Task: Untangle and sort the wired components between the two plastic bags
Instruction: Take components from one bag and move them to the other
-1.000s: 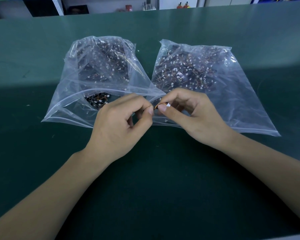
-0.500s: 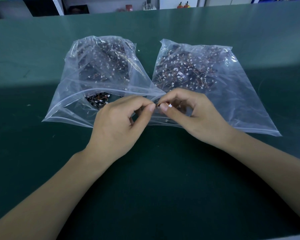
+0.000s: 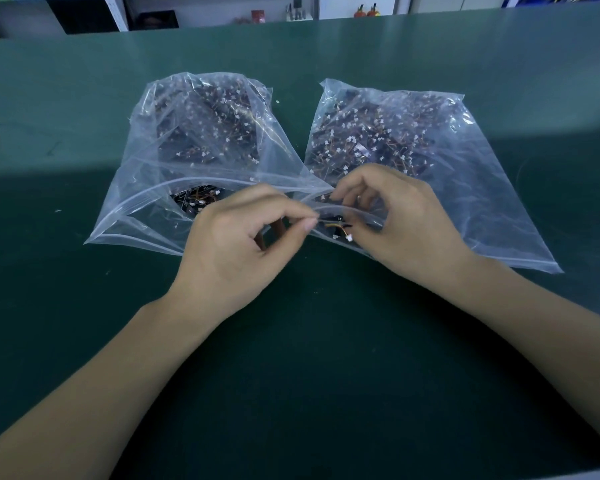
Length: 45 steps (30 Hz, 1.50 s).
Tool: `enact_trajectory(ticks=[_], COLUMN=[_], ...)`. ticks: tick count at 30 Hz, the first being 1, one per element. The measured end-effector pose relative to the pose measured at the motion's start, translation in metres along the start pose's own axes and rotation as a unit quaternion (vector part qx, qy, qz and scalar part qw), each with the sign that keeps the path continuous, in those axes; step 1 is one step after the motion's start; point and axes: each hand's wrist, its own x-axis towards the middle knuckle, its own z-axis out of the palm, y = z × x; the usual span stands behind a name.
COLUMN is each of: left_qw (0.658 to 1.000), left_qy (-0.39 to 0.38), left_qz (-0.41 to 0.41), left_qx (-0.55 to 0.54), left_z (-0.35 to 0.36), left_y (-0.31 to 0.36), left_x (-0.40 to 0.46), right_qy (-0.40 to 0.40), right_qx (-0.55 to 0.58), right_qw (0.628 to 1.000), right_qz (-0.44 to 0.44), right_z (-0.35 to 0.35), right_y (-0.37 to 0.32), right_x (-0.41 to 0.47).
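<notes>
Head view | I see wired component (image 3: pixel 338 230) strung crosswise between my hands | left hand (image 3: pixel 243 244) pinches one wire end, right hand (image 3: pixel 402 223) the connector end | equally near.

A dark green table mat (image 3: pixel 309 358) is spread across nearly the whole view, lit more brightly in a band beyond the hands and shadowed nearer. Past the far edge, well beyond the hands, a pale wall with white shelving (image 3: pixel 116 12) is seen. A dark opening (image 3: pixel 73 15) is set to the far left, and small red items (image 3: pixel 366 10) are stood further right.
</notes>
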Motion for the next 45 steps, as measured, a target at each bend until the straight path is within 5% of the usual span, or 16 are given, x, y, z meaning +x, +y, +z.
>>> enact_trajectory(ticks=[17,25,30,34,45], left_qw=[0.976,0.923,0.97,0.98,0.912], left_qy=[0.008,-0.152,-0.083,-0.03,-0.069], left_qz=[-0.019,-0.015,0.014,-0.072,-0.233], left_qx=[0.215,0.353,0.23,0.181,0.33], left_z=[0.009,0.017,0.01,0.001,-0.032], left_y=[0.014,0.011,0.012,0.003,-0.046], left_x=[0.008,0.005,0.003,0.002,0.002], right_qy=[0.016,-0.01,-0.007,-0.011,-0.017], right_qx=[0.019,0.005,0.009,0.009,0.011], right_qw=[1.0,1.0,1.0,1.0,1.0], right_qz=[-0.01,-0.007,-0.002,-0.001,0.0], right_z=[0.002,0.005,0.004,0.004,0.003], right_y=[-0.009,-0.013,-0.012,-0.012,-0.01], right_x=[-0.001,-0.003,-0.003,-0.004,-0.004])
